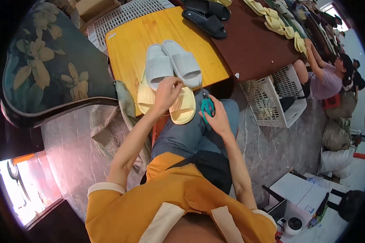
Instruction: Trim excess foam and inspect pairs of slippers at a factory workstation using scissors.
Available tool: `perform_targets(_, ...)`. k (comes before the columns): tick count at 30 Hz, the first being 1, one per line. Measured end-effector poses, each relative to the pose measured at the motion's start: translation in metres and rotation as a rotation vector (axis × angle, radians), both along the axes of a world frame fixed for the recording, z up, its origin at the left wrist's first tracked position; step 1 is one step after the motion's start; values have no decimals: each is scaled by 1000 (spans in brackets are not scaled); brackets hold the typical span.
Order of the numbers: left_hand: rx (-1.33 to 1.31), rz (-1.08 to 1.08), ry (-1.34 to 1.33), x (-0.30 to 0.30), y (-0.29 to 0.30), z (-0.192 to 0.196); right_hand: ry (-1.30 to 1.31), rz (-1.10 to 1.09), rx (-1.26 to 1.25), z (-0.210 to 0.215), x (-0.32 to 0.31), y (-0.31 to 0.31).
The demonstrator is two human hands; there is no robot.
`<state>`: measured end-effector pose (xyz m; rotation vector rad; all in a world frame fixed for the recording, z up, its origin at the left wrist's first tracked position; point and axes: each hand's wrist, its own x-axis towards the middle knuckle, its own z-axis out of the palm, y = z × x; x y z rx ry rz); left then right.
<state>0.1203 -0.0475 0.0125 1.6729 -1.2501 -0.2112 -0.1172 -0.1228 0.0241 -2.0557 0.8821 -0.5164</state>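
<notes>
My left hand (169, 94) is over the slippers at the table's near edge. Its fingers are curled together in a pinch, and what they hold, if anything, is too small to make out. Two grey slippers (157, 67) with ribbed straps lie side by side, partly on top of a pair of pale yellow slippers (183, 115). The left forearm and hand cover part of the yellow pair. My right hand (219, 120) grips a pair of cutting pliers (207, 107) with teal handles above my knees. The plier jaws point away from me, just right of the yellow slippers.
The yellow wooden table (129, 46) adjoins a brown-topped table (249, 50) bearing black slippers (205, 23) and a row of yellow slippers (274, 22). A white plastic crate (271, 106) stands right. Beyond it sits a person (325, 83) handling slippers. A floral-backed chair (48, 65) is left.
</notes>
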Motion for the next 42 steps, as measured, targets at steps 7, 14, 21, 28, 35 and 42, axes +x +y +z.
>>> perform_targets(7,-59,102,109,-42,21,-32,242,98,-585,2,-12,6)
perform_targets(14,-27,88,188,-38,22,-29,277,118,-821,4,18,6)
perform_targets(21,33,48,208,-33,21,-35,214,145,-826,-4,39,-2)
perform_targets(28,-45,304,237,51,31,3,89,235,-519,15,24,17)
perform_targets(35,135,394,-966,48,90,15,167,343,-663,4,19,28)
perform_targets(42,313,-28,-256,-34,144,-78,158,363,-656,6,27,33)
